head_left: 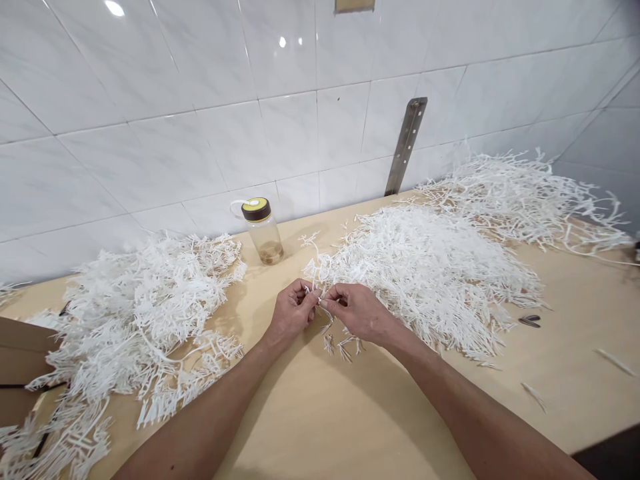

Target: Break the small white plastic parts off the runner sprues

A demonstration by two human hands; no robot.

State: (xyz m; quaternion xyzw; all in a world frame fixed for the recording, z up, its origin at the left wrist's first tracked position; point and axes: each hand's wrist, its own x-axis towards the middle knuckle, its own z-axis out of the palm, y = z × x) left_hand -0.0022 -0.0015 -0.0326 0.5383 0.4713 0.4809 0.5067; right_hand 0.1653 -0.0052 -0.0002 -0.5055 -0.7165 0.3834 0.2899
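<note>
Near the middle of the table, my left hand (pixel 295 310) pinches a thin white branched strand (pixel 315 270) between thumb and fingers. Its forked upper part rises above my fingertips. My right hand (pixel 355 310) is closed at the same strand, thumb and forefinger almost touching my left fingertips. What lies right between the fingers is partly hidden. Just below my hands, several small loose white sprigs (pixel 344 350) lie on the wood. A large heap of white branched strands (pixel 425 267) spreads directly right of my right hand.
Another white heap (pixel 145 320) covers the table's left side, beside a brown cardboard box (pixel 23 360). At the back stands a clear bottle (pixel 265 237) with a yellow-and-black lid. Longer strands (pixel 520 193) pile up at the back right. A metal strip (pixel 406 147) leans on the tiled wall.
</note>
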